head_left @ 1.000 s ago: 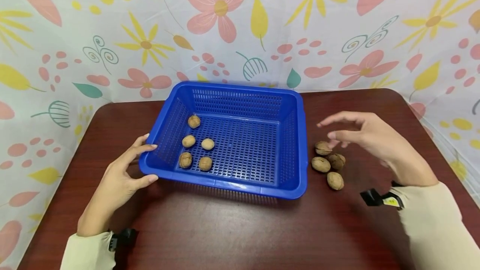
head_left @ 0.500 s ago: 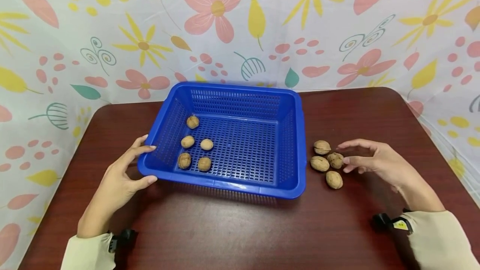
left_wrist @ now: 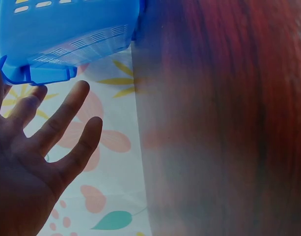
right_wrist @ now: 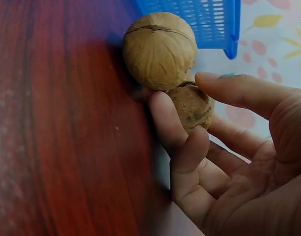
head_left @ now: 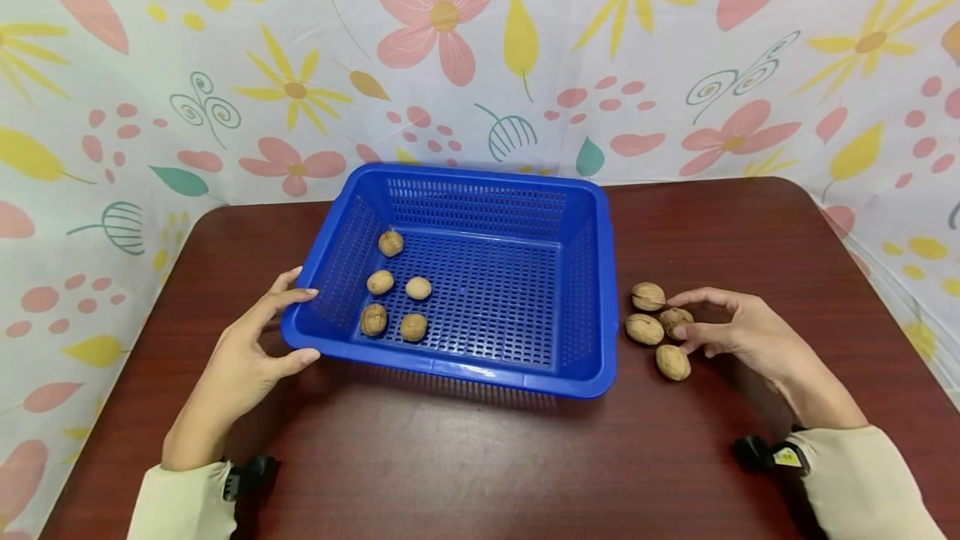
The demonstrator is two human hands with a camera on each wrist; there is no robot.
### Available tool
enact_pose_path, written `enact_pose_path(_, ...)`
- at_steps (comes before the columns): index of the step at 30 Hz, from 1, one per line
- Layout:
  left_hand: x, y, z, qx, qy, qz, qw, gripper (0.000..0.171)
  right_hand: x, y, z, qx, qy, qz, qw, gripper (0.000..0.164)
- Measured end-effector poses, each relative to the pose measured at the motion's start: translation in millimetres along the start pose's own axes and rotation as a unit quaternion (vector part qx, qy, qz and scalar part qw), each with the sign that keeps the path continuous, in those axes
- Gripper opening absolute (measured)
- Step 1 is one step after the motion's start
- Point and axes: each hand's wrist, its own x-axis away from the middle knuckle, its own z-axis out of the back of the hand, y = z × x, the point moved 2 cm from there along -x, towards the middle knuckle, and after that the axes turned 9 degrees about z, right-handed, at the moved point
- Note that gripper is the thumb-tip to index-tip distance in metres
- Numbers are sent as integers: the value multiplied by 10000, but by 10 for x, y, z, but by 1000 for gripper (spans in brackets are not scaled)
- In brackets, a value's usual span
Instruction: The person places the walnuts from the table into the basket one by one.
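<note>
A blue plastic basket (head_left: 487,373) stands on the table, with several walnuts (head_left: 413,327) in its left part. At the basket's left front corner is my left hand (head_left: 240,357); its index finger lies over the rim and its thumb touches near the corner. The left wrist view shows other fingers (left_wrist: 62,118) extended and spread beside the basket. Right of the basket my right hand (head_left: 750,344) pinches a dark walnut (right_wrist: 189,105) between thumb and fingers, partly hiding it. Around it lie paler walnuts: one behind (head_left: 648,297), one left (head_left: 644,329), one in front (head_left: 672,362).
The dark red-brown table (head_left: 450,457) has rounded far corners. A white cloth (head_left: 465,132) printed with flowers and leaves hangs behind it and along the sides. Small black devices are strapped to the left wrist (head_left: 251,476) and right wrist (head_left: 768,452).
My right hand has come down from above the walnuts toward the person, and its thumb and fingers have closed around the dark walnut. The left hand and basket stay in place.
</note>
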Motion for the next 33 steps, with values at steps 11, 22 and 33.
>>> enact_pose_path(11, 0, 0, -4, 55, -34, 32, 10000, 65, -26, -51, 32, -309, 99, 412, 9986, 28)
enact_pose_path(22, -8, 13, -5, -2, -54, 54, 10000, 65, -126, -502, 167, 35, 411, 832, 9957, 31)
enact_pose_path(33, -9, 1, -6, 67, 15, -75, 9999, 66, -502, -1389, -99, -117, 382, 1072, 9934, 31)
